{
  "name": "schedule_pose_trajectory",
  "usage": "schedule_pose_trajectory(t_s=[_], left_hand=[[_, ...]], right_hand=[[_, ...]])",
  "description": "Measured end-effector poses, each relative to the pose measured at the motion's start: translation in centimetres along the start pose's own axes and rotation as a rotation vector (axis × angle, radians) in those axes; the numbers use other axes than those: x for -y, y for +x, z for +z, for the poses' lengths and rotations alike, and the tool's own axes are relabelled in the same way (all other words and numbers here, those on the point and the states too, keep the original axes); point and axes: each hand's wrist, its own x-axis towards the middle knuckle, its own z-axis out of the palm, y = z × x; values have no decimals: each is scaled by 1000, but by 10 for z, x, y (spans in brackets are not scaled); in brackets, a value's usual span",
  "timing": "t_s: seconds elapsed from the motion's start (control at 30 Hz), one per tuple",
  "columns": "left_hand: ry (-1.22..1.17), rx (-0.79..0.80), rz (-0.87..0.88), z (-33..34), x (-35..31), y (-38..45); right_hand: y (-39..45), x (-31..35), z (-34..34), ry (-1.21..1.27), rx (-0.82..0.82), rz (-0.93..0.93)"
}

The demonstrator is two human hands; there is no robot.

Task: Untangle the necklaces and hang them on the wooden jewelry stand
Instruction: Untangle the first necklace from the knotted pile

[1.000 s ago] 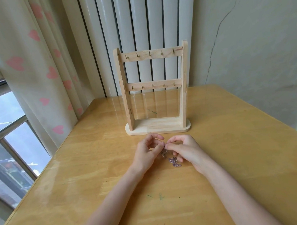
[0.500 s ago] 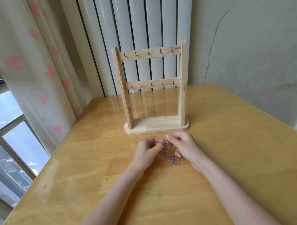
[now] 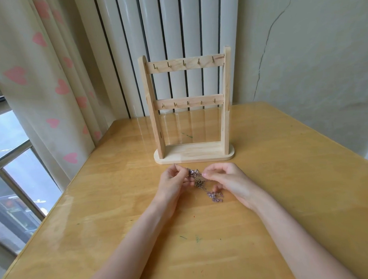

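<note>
We see a wooden jewelry stand (image 3: 190,110) upright on the yellow wooden table (image 3: 284,177), its two crossbars lined with small brass hooks (image 3: 184,63), all of them bare. Just in front of the stand's base, both hands meet over a tangled clump of thin chain necklaces (image 3: 201,183). The left hand (image 3: 174,183) has its fingers curled, pinching the upper end of the clump between thumb and fingertips. The right hand (image 3: 228,179) is curled too, its thumb and forefinger closed on the chain right beside the left hand's grip. From that pinch the tangle hangs down toward us, and a loose knot of links lies on the table under the right palm. Behind the stand stands a white ribbed radiator (image 3: 169,46); left of the stand hangs a cream curtain with pink hearts (image 3: 41,81) beside a window (image 3: 11,166).
</note>
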Motion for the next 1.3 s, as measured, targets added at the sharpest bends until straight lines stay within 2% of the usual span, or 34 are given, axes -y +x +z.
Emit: schedule_pose_trajectory(t_s=[0.07,0.17,0.37,0.57,0.67,0.87,1.1,1.3], left_hand=[[8,10,14,1,0,0],[-32,29,20,1,-1,-2],[-71,97,-23,2,-1,-4],[-47,204,14,2,0,-4],[20,199,36,1,1,-2],[274,137,199,5,5,2],[200,78,183,3,8,3],[324,25,234,8,15,6]], right_hand=[[1,-1,1,18,-82,-87],[1,1,6,-102,-164,-224],[-1,2,11,-72,-106,-209],[-4,5,8,-62,-86,-182],[-2,6,9,-140,-133,-192],[1,1,7,-230,-163,-195],[5,-2,6,-197,-259,-251],[8,-9,9,-181,-224,-246]])
